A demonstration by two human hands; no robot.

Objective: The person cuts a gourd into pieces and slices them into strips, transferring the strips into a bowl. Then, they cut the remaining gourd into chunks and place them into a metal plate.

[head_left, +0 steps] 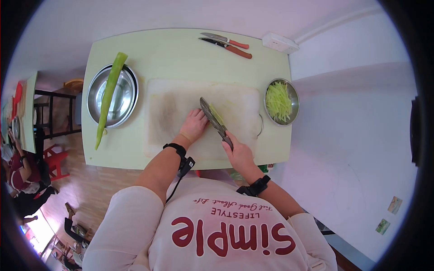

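My right hand (239, 155) is closed around the dark handle of a kitchen knife (211, 114), whose blade slants up and left over the white cutting board (244, 99). Thin light-green vegetable strips (217, 115) lie along the blade's right side. On the blade's left, my left hand (194, 125) rests on the board with fingers curled close to the knife; whatever is under them is hidden. A long peeled green stalk (110, 95) lies across a steel bowl (93, 101) at the left. Shredded green strips (278, 101) fill a smaller steel bowl (295, 110) at the right.
Two knives lie at the table's far edge, one with a red handle (238, 44) and one with a brown handle (239, 52). A white socket box (280, 43) is on the wall behind. Other people sit at a table (30, 113) far left, near a red stool (56, 162).
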